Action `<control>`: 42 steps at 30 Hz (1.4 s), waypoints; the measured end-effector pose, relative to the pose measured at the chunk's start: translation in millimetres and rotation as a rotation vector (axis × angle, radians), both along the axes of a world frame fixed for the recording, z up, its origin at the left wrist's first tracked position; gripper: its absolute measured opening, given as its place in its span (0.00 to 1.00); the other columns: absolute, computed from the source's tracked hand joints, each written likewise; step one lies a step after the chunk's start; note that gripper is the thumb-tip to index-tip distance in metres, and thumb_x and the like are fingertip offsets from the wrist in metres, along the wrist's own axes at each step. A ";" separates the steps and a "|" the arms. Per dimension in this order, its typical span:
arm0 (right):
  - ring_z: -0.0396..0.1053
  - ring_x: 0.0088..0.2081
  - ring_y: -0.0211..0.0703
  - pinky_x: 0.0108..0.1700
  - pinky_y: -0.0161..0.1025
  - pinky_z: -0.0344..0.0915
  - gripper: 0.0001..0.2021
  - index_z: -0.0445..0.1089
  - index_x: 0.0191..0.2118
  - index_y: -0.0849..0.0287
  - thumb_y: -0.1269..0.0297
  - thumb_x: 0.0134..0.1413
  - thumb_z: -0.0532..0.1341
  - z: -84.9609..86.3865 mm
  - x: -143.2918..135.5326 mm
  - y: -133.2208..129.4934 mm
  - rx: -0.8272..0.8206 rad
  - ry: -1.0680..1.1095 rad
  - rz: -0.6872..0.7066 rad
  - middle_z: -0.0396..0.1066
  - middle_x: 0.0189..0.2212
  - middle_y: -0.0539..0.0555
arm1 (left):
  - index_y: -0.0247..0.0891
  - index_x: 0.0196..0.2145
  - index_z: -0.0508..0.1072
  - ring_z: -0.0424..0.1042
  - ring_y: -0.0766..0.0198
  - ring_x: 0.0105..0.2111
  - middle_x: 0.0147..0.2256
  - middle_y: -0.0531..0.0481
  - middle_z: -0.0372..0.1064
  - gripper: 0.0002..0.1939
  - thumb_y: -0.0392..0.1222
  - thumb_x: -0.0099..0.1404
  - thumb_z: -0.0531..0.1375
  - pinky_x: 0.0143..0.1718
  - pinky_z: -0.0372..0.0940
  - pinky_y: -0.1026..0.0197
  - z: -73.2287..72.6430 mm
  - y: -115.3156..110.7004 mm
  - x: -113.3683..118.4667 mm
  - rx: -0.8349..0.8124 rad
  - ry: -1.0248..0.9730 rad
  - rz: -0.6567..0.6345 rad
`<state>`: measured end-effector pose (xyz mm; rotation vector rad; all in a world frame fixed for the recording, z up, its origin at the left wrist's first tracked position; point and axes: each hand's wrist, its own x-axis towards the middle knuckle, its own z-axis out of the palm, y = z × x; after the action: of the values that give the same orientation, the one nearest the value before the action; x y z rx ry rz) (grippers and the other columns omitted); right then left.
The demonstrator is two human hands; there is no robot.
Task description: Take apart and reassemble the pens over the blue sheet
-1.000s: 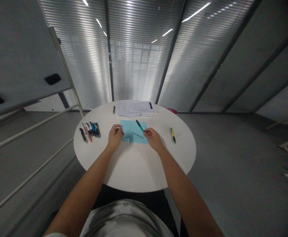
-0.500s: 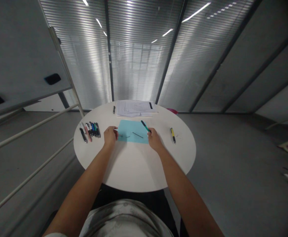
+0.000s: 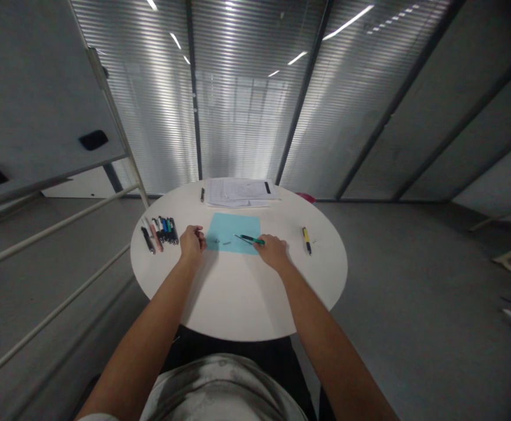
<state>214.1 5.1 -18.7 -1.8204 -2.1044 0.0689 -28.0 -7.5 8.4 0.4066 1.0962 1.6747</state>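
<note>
A light blue sheet lies on the round white table. My right hand, at the sheet's right edge, is closed on a green and black pen that points left, low over the sheet. A thin dark rod like a pen refill shows beside the pen, partly covered by it. Farther left on the sheet are a small part like a spring and some tiny bits. Near the sheet's left edge rests my left hand, its fingers loosely curled and apart, with nothing visible in them.
Several pens lie in a row at the table's left. A yellow and black pen lies at the right. Stacked papers and a dark pen sit at the back. A whiteboard stand is at the left.
My right hand has tipped the green and black pen from pointing up and away to lying nearly flat beside the rod. My left hand has drawn slightly left, off the sheet's edge.
</note>
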 end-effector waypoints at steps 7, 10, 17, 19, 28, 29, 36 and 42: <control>0.66 0.43 0.49 0.43 0.45 0.51 0.14 0.73 0.38 0.54 0.52 0.60 0.55 -0.8 1.1 0.0 0.032 -0.057 0.048 0.73 0.38 0.57 | 0.37 0.27 0.64 0.50 0.73 0.10 0.14 0.59 0.53 0.06 0.40 0.49 0.55 0.11 0.42 0.68 -0.1 0.6 1.0 0.002 0.005 0.006; 0.65 0.43 0.49 0.44 0.46 0.50 0.14 0.73 0.38 0.55 0.54 0.62 0.52 1.8 -0.2 -2.3 0.023 -0.105 0.059 0.73 0.38 0.58 | 0.37 0.27 0.64 0.50 0.73 0.10 0.14 0.59 0.54 0.06 0.40 0.49 0.54 0.11 0.42 0.68 -0.2 0.6 1.7 -0.002 0.008 0.007; 0.64 0.44 0.54 0.45 0.48 0.49 0.13 0.70 0.39 0.63 0.61 0.63 0.51 10.6 -8.4 -13.1 0.048 -0.268 0.087 0.72 0.39 0.65 | 0.36 0.26 0.65 0.50 0.73 0.10 0.14 0.59 0.54 0.06 0.41 0.49 0.55 0.11 0.42 0.68 -2.2 1.6 1.9 0.004 0.019 0.002; 0.65 0.44 0.55 0.45 0.49 0.49 0.14 0.69 0.40 0.64 0.63 0.63 0.50 12.2 -11.0 -15.5 0.051 -0.305 0.097 0.72 0.38 0.66 | 0.36 0.26 0.64 0.50 0.73 0.10 0.14 0.59 0.53 0.06 0.41 0.49 0.55 0.11 0.42 0.68 -2.6 2.3 1.8 0.005 0.017 0.000; 0.65 0.44 0.54 0.45 0.47 0.49 0.14 0.68 0.41 0.64 0.63 0.64 0.47 12.2 -10.9 -17.3 0.056 -0.297 0.099 0.71 0.39 0.66 | 0.36 0.26 0.64 0.50 0.73 0.10 0.14 0.59 0.53 0.06 0.41 0.49 0.55 0.11 0.41 0.68 -3.4 3.7 1.1 0.007 0.025 -0.006; 0.65 0.44 0.53 0.45 0.47 0.49 0.14 0.67 0.41 0.64 0.62 0.64 0.47 11.2 -10.0 -16.2 0.068 -0.267 0.100 0.71 0.39 0.65 | 0.36 0.26 0.65 0.50 0.73 0.11 0.14 0.59 0.54 0.06 0.41 0.49 0.55 0.11 0.41 0.68 -3.1 3.6 1.4 0.019 0.034 -0.008; 0.63 0.45 0.50 0.46 0.44 0.50 0.10 0.65 0.45 0.59 0.62 0.64 0.50 6.5 -14.0 -7.7 0.166 -0.005 0.125 0.71 0.43 0.60 | 0.35 0.30 0.68 0.53 0.75 0.12 0.17 0.58 0.58 0.10 0.43 0.50 0.60 0.13 0.44 0.69 1.3 -5.9 16.2 0.189 0.226 -0.296; 0.62 0.44 0.49 0.47 0.44 0.51 0.06 0.65 0.41 0.60 0.69 0.60 0.53 11.0 -26.3 -15.8 0.270 0.060 0.289 0.70 0.39 0.58 | 0.37 0.42 0.67 0.59 0.73 0.13 0.23 0.56 0.67 0.19 0.45 0.52 0.63 0.13 0.46 0.69 -1.6 -18.6 33.8 0.234 0.426 -0.655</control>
<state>187.9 -10.7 -7.7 -1.3388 -2.1971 -0.0834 5.8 -26.2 6.8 1.1785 0.9196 1.1476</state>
